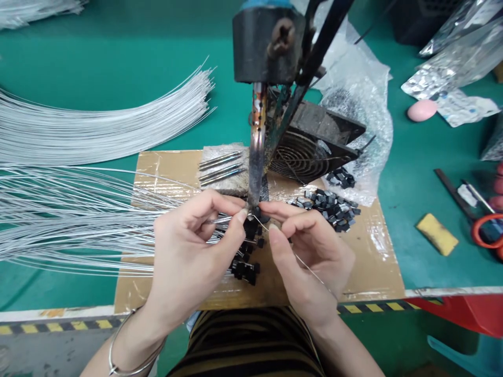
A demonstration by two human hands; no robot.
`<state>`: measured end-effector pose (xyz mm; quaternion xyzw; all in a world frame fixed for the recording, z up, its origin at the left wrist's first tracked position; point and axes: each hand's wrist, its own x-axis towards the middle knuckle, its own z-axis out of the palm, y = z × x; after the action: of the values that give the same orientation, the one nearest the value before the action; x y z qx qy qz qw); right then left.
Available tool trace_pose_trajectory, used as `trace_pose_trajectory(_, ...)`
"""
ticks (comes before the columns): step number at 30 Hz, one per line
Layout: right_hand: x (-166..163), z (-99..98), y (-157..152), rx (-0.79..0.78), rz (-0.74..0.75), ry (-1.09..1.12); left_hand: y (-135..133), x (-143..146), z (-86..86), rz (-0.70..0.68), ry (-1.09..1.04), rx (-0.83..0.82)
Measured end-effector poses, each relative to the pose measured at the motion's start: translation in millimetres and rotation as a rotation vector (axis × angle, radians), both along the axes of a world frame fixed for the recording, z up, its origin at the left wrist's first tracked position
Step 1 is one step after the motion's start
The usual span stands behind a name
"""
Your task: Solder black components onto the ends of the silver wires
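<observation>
A soldering iron [258, 141] is clamped upright on a stand, its tip pointing down between my hands. My left hand [196, 251] is closed, thumb and forefinger pinching a white wire right beside the tip; a small part at the wire's end is mostly hidden by the fingers. My right hand [314, 256] is closed around a thin strand of solder wire [310, 269], which runs from the tip back across the palm. Its forefinger reaches close to the tip. Below the fingers lie white wires with black connectors [245, 269] on their ends.
Cardboard [377, 262] covers the bench under the work. A black fan [302, 154] leans behind the iron, near a pile of small black-and-silver parts [334, 209]. Spare iron tips [220, 168] rest at left. A white wire bundle [118, 131], scissors [481, 230] and a yellow sponge [437, 234] lie farther out.
</observation>
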<state>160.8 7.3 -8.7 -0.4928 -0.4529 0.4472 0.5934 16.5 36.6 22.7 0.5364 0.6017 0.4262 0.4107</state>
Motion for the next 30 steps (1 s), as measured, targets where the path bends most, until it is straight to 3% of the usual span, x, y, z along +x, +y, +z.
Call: trace_pose_trajectory(30, -3.8, -4.8, -1.7, 0.084, -0.048, -0.111, -1.1, 1.9, -1.0, -0.021, 0.017, 0.072)
